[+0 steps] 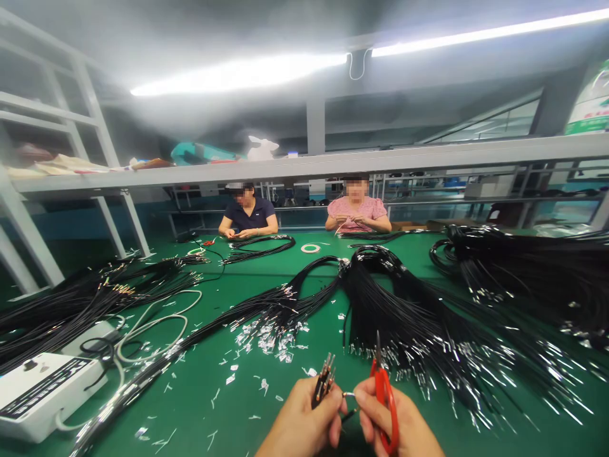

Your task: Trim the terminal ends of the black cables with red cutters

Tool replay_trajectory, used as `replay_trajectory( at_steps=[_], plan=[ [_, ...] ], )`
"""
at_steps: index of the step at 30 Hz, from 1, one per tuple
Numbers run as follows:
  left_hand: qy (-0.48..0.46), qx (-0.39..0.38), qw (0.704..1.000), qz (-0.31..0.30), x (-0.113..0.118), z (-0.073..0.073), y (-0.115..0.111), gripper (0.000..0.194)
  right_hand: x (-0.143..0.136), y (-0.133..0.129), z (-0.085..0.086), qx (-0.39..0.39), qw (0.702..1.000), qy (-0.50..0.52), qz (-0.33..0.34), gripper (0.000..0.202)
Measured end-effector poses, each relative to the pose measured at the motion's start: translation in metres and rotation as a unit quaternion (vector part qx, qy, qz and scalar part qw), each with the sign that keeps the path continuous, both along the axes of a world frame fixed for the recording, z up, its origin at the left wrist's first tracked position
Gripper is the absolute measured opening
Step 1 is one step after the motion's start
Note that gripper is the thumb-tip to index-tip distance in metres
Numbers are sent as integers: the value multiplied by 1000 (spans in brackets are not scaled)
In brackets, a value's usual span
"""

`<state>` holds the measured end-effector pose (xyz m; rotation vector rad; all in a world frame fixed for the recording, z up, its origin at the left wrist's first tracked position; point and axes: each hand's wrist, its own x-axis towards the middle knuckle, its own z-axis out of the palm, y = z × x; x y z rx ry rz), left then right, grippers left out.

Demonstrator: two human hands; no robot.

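My left hand (302, 422) grips a small bunch of black wires (323, 381) whose metal-tipped ends point upward. My right hand (397, 425) holds red-handled scissors (383, 393) with the blades upright, and its fingertips pinch one wire end next to the left thumb. Both hands hover low over the green table (266, 279). A large fan of black cables with shiny terminals (419, 324) lies just beyond them.
Silvery offcuts (266, 339) litter the mat. A white device with cords (38, 393) sits at the left. More cable bundles lie at the left (90, 295) and right (528, 266). Two people sit working across the table under a long shelf (333, 164).
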<state>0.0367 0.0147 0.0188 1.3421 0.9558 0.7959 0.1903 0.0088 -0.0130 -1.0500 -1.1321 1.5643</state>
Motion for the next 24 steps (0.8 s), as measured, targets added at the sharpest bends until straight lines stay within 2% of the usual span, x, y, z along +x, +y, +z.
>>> replay_trajectory(
  at_steps=[6, 12, 18, 24],
  plan=[
    [-8, -10, 1000, -7, -5, 2, 0, 36, -6, -6, 9, 6, 1000, 13, -5, 31],
    [-8, 9, 999, -36, -4, 5, -2, 37, -2, -1, 5, -2, 1000, 15, 12, 37],
    [29, 43, 999, 9, 1, 1, 0, 32, -1, 0, 5, 0, 999, -25, -28, 39],
    [92, 91, 990, 63, 5, -10, 0, 34, -1, -2, 4, -21, 999, -18, -27, 41]
  ],
)
